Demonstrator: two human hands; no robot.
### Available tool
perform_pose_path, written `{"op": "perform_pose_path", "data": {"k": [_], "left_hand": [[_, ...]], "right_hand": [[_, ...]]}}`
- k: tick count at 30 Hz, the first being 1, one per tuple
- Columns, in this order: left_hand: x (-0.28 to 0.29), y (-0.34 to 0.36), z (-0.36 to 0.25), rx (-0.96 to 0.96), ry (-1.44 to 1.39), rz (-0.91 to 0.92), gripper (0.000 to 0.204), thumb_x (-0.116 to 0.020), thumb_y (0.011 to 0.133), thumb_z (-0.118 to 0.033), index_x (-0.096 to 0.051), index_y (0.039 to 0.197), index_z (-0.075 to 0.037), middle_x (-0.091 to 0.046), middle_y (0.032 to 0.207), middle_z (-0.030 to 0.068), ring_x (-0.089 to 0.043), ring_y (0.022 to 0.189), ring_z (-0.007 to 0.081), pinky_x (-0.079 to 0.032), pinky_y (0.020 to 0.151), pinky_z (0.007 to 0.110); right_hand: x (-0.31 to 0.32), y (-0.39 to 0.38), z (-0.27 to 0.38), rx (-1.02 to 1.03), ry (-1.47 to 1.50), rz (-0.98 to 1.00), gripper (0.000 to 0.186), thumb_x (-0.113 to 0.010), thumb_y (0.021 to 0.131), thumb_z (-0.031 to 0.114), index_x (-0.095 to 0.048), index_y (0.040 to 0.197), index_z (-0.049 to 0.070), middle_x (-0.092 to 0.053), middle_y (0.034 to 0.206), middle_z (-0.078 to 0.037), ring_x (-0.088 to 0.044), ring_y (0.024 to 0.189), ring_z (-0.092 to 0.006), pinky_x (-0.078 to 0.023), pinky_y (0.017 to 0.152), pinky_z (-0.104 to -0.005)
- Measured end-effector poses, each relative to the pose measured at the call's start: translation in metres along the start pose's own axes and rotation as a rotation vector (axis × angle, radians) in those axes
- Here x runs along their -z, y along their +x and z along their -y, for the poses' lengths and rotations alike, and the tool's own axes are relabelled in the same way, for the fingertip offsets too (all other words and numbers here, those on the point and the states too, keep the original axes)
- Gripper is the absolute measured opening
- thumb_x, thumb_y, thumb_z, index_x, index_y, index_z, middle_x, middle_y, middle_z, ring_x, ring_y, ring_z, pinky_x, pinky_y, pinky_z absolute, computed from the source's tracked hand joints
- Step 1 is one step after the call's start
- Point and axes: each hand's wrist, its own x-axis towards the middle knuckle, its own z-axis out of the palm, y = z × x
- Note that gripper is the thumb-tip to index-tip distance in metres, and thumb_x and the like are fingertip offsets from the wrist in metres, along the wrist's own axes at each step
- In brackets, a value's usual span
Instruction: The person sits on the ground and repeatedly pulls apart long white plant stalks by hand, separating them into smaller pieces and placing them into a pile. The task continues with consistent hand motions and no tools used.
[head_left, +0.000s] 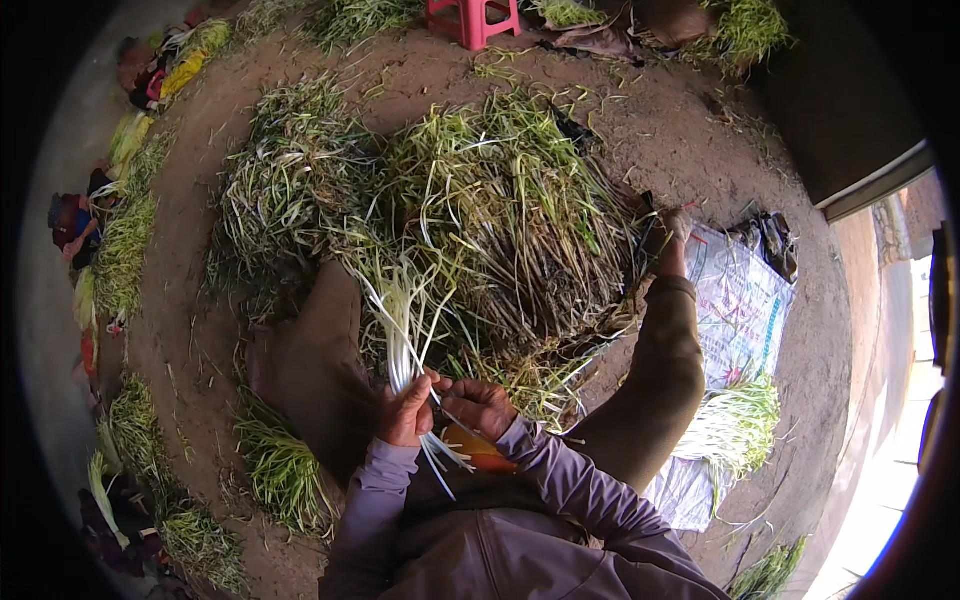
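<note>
Currently, on my head view, the left hand (407, 412) holds a bundle (400, 350) just below the heap (520, 230), fingers closed around its stalks. White ends poke out beneath the fist; pale tops fan up toward the heap. The right hand (482, 408) is just beside it, fingers bent in a narrow pinch; whether a stalk or a tool sits inside, I cannot tell from this feed. An orange thing (480, 458) below the heap is part hidden by the forearm; kind unclear.

Progress, my estimate: partway. Remaining: the heap itself, large, its stalks brown toward the lower right. A tangled pile (285, 180) sits left of the heap; stock or waste, I cannot say. Done, I judge: the white-and-green bunch (738, 425) on the sheet (720, 300), right of and below the heap, since it looks about as pale as the bundle. Green stalks (275, 470) lie below and left of the heap; status uncertain. By volume, I read more remaining than finished.
</note>
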Motion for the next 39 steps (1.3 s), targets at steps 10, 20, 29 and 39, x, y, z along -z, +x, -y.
{"op": "perform_pose_path", "data": {"k": [10, 20, 29, 39], "left_hand": [[0.004, 0.005, 0.000, -0.007, -0.011, -0.048, 0.024, -0.059, 0.083, -0.030, -0.053, 0.085, -0.008, -0.063, 0.076, 0.0115, -0.032, 0.033, 0.0028, -0.025, 0.032, 0.017], [0.027, 0.015, -0.004, 0.017, -0.146, -0.123, 0.025, -0.058, 0.083, -0.036, -0.052, 0.082, -0.011, -0.051, 0.062, -0.0006, -0.033, 0.035, 0.0041, -0.023, 0.032, 0.019], [0.058, 0.031, -0.008, -0.060, -0.158, -0.184, 0.020, -0.056, 0.085, -0.030, -0.051, 0.086, -0.010, -0.047, 0.064, -0.0015, -0.034, 0.040, 0.0035, -0.027, 0.036, 0.019], [0.057, 0.033, -0.003, -0.039, -0.184, -0.172, 0.023, -0.056, 0.085, -0.033, -0.051, 0.087, -0.010, -0.049, 0.065, -0.0005, -0.035, 0.040, 0.0046, -0.027, 0.036, 0.020]], "right_hand": [[0.016, -0.029, 0.004, 0.068, -0.191, 0.073, 0.013, -0.060, 0.072, 0.009, -0.057, 0.082, 0.002, -0.056, 0.074, -0.010, -0.056, 0.061, -0.0213, -0.044, 0.051, -0.0288], [0.044, -0.091, 0.025, -0.086, -0.026, 0.181, 0.009, -0.052, 0.084, 0.012, -0.056, 0.087, 0.004, -0.054, 0.065, 0.001, -0.048, 0.053, -0.0052, -0.038, 0.048, -0.0200], [0.089, -0.159, 0.090, 0.298, 0.145, 0.043, 0.010, -0.057, 0.074, 0.005, -0.054, 0.076, -0.004, -0.052, 0.056, -0.005, -0.044, 0.043, -0.0072, -0.036, 0.041, -0.0216], [0.114, -0.093, 0.013, -0.107, -1.728, -0.141, 0.016, -0.051, 0.077, 0.015, -0.058, 0.089, 0.006, -0.060, 0.081, -0.014, -0.060, 0.070, -0.0309, -0.048, 0.057, -0.0386]]}}
